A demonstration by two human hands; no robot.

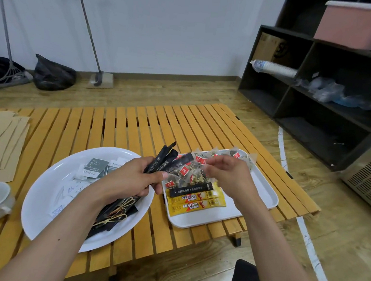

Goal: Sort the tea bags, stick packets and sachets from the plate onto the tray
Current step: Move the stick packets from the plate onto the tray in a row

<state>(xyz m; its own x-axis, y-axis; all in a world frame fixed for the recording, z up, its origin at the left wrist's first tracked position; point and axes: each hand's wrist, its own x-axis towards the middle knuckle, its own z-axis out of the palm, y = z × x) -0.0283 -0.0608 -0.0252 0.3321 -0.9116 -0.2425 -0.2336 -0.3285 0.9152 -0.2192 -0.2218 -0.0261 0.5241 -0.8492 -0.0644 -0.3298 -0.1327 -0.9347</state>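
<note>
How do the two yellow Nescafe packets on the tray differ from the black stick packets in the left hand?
The yellow Nescafe packets lie flat, side by side, on the tray; the black stick packets are gripped in the left hand and fan upward above the plate. The Nescafe packets are yellow with a red band; the held ones are black with small white print. Both are long, narrow sticks.

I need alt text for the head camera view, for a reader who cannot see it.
A person's left hand grips a bunch of black stick packets above a white plate, while the right hand reaches over tea bags on a white tray. Two yellow Nescafe sticks lie on the tray, and white sachets remain on the plate, all on a slatted wooden table.
</note>
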